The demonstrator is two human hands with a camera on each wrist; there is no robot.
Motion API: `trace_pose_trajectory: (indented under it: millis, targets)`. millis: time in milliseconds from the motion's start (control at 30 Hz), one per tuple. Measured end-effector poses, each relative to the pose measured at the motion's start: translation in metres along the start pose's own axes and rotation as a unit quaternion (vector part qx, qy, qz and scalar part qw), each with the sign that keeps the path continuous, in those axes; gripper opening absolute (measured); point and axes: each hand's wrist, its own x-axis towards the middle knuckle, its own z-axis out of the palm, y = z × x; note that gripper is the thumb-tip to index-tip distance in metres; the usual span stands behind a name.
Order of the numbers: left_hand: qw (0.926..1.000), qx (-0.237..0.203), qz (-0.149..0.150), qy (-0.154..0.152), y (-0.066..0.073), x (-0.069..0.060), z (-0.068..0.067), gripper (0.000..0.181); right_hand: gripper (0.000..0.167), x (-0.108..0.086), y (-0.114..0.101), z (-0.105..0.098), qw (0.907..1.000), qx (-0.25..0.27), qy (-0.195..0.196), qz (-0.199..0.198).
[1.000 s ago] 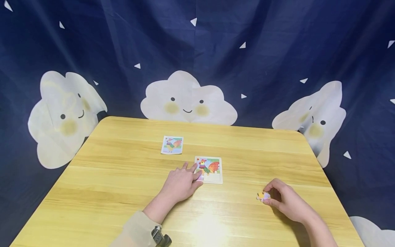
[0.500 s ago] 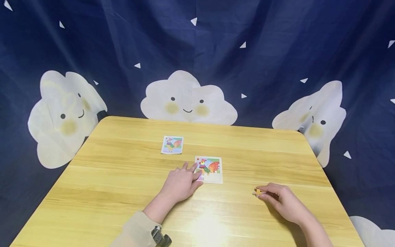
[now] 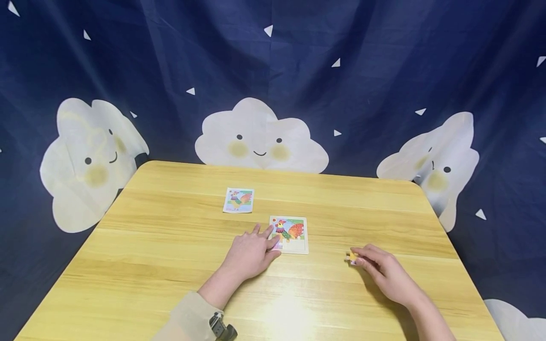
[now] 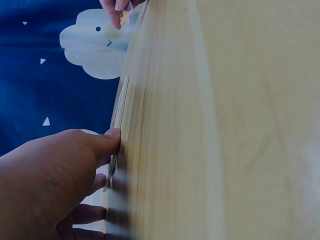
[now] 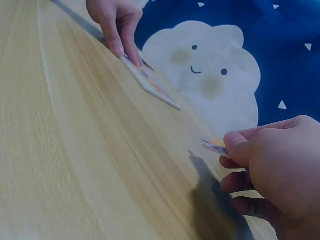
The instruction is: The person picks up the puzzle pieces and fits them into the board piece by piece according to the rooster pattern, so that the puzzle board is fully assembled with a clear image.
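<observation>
A square jigsaw puzzle board [image 3: 294, 246] with a rooster picture lies mid-table; a blank white patch shows at its lower middle and right. My left hand [image 3: 249, 253] rests on the board's left side, fingers stretched and spread, thumb at the near left corner. To the right, my right hand [image 3: 390, 273] pinches a yellow and lilac puzzle piece [image 3: 352, 258] between thumb and fingertips. In the right wrist view the piece [image 5: 215, 145] is held above the table, apart from the board, with its shadow below. The fingers partly cover the piece.
A small square picture card [image 3: 239, 201] with the same rooster lies behind and left of the board. The wooden table [image 3: 170, 189] meets a dark blue curtain [image 3: 298, 71] with white clouds at its back. A dark device [image 3: 222, 327] sits on the left wrist.
My right hand has moved a little left and away from me, turning the puzzle piece in its fingertips. My left hand and the board have stayed in place.
</observation>
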Motion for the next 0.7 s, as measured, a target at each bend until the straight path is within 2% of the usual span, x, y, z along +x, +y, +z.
trace_pose_trajectory:
  millis: [133, 267, 567, 700]
  targets:
    - [1.0, 0.002, -0.001, 0.0, 0.0, 0.0, 0.0, 0.05, 0.037, 0.004, -0.002, 0.002, 0.9999, 0.015, -0.003, 0.002]
    - [1.0, 0.002, -0.002, 0.0, 0.0, 0.0, 0.0, 0.05, 0.043, 0.009, -0.005, 0.005, 0.9994, 0.033, -0.001, -0.013]
    - [1.0, -0.004, -0.002, 0.003, 0.0, 0.0, 0.0, 0.05, 0.041, 0.021, -0.012, 0.015, 0.9974, 0.068, 0.01, -0.021]
    - [1.0, -0.005, -0.002, 0.003, 0.0, 0.0, 0.001, 0.05, 0.039, 0.027, -0.016, 0.019, 0.9976, 0.064, 0.009, -0.023]
